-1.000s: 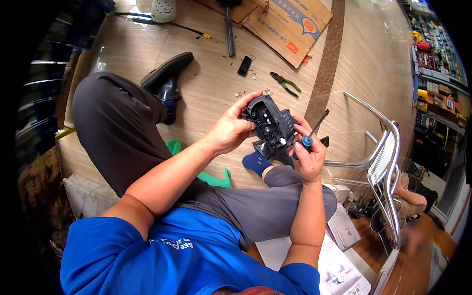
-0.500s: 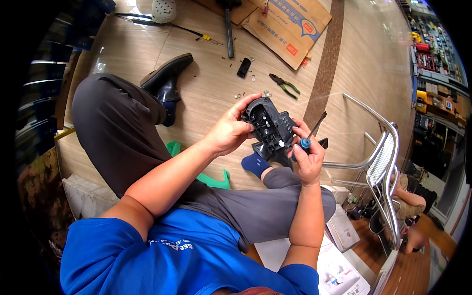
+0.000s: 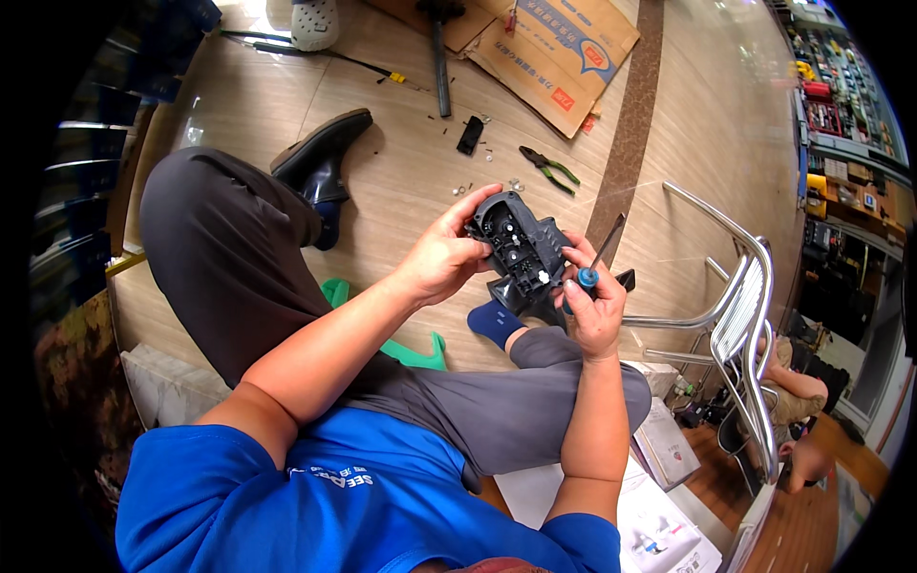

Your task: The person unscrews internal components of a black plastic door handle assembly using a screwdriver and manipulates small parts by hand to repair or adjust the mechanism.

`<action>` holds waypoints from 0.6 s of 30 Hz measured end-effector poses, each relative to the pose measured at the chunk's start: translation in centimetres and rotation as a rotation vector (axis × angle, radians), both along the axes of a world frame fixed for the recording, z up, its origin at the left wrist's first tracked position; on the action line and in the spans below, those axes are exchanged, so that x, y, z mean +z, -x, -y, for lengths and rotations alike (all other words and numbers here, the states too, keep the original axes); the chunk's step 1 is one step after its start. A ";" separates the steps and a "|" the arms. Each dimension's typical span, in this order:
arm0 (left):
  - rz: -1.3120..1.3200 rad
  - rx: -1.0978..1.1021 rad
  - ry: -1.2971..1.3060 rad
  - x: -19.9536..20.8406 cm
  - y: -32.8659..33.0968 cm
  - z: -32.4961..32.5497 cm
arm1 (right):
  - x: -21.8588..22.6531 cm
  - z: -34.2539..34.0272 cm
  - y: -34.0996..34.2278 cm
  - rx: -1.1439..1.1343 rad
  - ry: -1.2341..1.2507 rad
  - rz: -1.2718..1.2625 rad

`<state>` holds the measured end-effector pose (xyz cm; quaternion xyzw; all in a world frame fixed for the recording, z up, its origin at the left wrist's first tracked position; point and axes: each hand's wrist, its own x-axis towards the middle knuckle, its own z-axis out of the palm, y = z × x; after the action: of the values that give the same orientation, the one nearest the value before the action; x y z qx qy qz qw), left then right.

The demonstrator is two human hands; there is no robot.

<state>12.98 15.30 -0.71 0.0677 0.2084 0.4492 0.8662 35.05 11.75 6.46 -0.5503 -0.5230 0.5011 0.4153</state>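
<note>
Between my hands is a black plastic housing (image 3: 517,241), its open side up and small parts showing in its hollow. My left hand (image 3: 449,250) grips its left side, thumb at the rim and fingers behind. My right hand (image 3: 594,304) holds a screwdriver (image 3: 587,278) with a blue handle, its shaft pointing up and away from the housing. Fingertips of that same hand touch the housing's right edge. Beyond, on the floor, lie green-handled pliers (image 3: 549,171), a small black cover piece (image 3: 470,136) and several tiny screws and washers.
Flattened cardboard (image 3: 549,67) lies ahead, beside a dark bar (image 3: 440,67). A metal-framed chair (image 3: 740,325) stands at right, with another person (image 3: 798,382) behind it. A green plastic piece (image 3: 415,353) rests under my legs. Open printed pages (image 3: 659,525) lie lower right.
The whole view has shifted slightly. My right hand and the screwdriver have moved a little left; both hands keep their holds, and the housing is tilted nearly as before.
</note>
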 end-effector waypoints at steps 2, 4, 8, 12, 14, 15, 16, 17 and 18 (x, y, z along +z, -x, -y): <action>-0.007 -0.003 -0.004 -0.1 0.0 0.0 | -0.1 0.0 -0.1 0.006 -0.005 0.000; -0.014 -0.004 -0.001 -0.1 0.0 0.0 | -0.2 0.0 -0.1 0.011 -0.014 0.003; -0.026 -0.004 0.004 0.0 0.1 0.0 | 0.0 0.0 0.1 -0.001 -0.005 -0.003; -0.026 -0.025 -0.011 0.0 0.2 -0.1 | -0.1 0.0 0.0 -0.001 -0.011 -0.007; -0.017 -0.023 -0.018 -0.2 0.3 -0.1 | -0.1 0.0 0.0 0.001 -0.011 -0.007; -0.012 -0.022 -0.021 -0.3 0.3 -0.1 | 0.0 0.0 0.1 0.002 -0.009 -0.007; -0.022 -0.016 -0.015 -0.1 0.2 -0.2 | 0.0 0.0 0.1 0.002 -0.008 -0.007; -0.031 -0.009 -0.009 0.1 0.2 -0.2 | 0.0 0.0 0.0 0.003 -0.006 -0.006; -0.040 -0.003 -0.002 0.3 0.2 -0.2 | 0.0 0.0 0.0 0.004 -0.004 -0.004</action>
<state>12.82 15.47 -0.44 0.0780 0.2250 0.4467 0.8624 35.06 11.78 6.45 -0.5475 -0.5244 0.5020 0.4163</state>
